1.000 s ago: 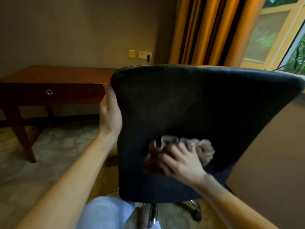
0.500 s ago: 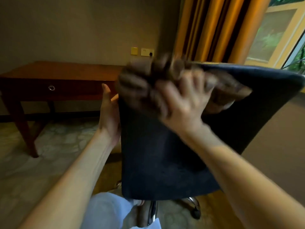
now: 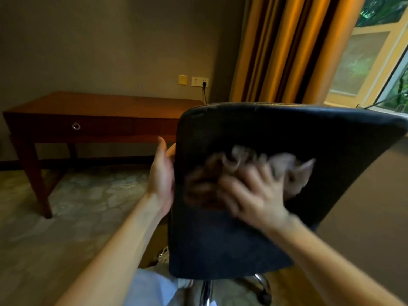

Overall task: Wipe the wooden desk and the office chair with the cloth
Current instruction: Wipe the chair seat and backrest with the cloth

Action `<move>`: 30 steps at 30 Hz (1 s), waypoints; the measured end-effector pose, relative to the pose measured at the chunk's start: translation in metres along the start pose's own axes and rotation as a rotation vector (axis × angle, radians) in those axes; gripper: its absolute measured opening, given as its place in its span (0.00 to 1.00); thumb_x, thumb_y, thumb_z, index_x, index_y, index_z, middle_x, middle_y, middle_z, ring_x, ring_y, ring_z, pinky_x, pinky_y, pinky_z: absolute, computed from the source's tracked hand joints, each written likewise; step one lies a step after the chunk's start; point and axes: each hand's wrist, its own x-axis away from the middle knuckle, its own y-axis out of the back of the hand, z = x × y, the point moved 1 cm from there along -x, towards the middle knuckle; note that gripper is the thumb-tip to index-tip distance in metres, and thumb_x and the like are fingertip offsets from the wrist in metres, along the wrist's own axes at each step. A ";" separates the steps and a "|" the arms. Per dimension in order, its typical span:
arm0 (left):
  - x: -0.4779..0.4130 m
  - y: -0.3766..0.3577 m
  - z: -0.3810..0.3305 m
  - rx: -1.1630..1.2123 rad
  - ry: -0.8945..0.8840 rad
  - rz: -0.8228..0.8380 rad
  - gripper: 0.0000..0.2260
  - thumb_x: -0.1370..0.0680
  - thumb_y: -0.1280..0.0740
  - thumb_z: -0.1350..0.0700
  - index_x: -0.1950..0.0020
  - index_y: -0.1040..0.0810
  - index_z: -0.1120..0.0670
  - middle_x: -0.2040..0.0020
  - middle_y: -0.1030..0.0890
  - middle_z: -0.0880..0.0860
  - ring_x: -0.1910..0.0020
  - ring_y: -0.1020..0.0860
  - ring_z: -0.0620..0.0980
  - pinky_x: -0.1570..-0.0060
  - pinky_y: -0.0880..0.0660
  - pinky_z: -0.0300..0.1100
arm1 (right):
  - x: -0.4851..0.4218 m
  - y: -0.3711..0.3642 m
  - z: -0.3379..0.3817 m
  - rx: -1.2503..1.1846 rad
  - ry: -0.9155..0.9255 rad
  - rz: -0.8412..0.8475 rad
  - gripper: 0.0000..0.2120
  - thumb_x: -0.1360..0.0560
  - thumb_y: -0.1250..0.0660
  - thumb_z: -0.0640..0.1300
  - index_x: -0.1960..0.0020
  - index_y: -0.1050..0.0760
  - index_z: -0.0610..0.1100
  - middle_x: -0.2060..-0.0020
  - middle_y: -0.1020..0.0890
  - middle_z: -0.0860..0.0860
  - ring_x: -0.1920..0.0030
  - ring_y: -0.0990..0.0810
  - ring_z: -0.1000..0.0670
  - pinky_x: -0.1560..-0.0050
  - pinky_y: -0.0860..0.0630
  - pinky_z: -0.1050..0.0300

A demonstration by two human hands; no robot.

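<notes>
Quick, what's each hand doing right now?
Left hand: holding the side edge of the office chair.
Right hand: open, pressing the cloth against the chair back, motion-blurred.

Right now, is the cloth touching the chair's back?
Touching: the head view shows the right hand pressing the bunched cloth against the black backrest.
</notes>
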 end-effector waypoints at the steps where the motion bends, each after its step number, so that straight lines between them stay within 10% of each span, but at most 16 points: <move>1: 0.002 0.000 -0.001 0.039 0.028 -0.001 0.30 0.16 0.56 0.35 0.38 0.20 0.49 0.45 0.13 0.50 0.48 0.14 0.47 0.47 0.24 0.48 | -0.034 0.012 -0.008 0.049 -0.032 -0.117 0.09 0.17 0.36 0.54 0.43 0.23 0.51 0.48 0.26 0.46 0.50 0.28 0.42 0.49 0.31 0.45; 8: 0.009 0.012 -0.006 0.017 0.040 0.045 0.39 0.20 0.59 0.28 0.36 0.18 0.50 0.39 0.15 0.52 0.45 0.15 0.48 0.47 0.27 0.47 | -0.115 0.003 -0.019 0.168 -0.207 -0.277 0.13 0.18 0.35 0.54 0.50 0.16 0.47 0.52 0.18 0.39 0.47 0.28 0.41 0.47 0.31 0.44; 13: -0.001 0.033 -0.006 -0.043 0.013 0.072 0.41 0.23 0.56 0.25 0.30 0.22 0.51 0.32 0.19 0.50 0.32 0.22 0.49 0.26 0.34 0.57 | 0.019 -0.063 0.028 0.079 -0.181 0.044 0.13 0.19 0.35 0.55 0.54 0.17 0.50 0.55 0.22 0.45 0.54 0.24 0.41 0.54 0.32 0.47; 19: 0.008 0.026 -0.001 -0.020 -0.008 0.024 0.37 0.22 0.55 0.25 0.34 0.21 0.48 0.34 0.18 0.49 0.33 0.21 0.48 0.27 0.33 0.54 | 0.032 -0.043 0.022 -0.039 0.010 0.277 0.11 0.19 0.34 0.54 0.51 0.17 0.49 0.56 0.21 0.46 0.55 0.23 0.41 0.52 0.31 0.46; 30: 0.010 0.058 0.020 0.060 0.102 0.014 0.50 0.25 0.60 0.21 0.34 0.19 0.58 0.36 0.17 0.59 0.33 0.21 0.58 0.24 0.39 0.58 | -0.149 -0.011 0.019 0.164 -0.248 -0.225 0.12 0.19 0.35 0.55 0.45 0.17 0.49 0.47 0.17 0.42 0.44 0.31 0.43 0.44 0.30 0.41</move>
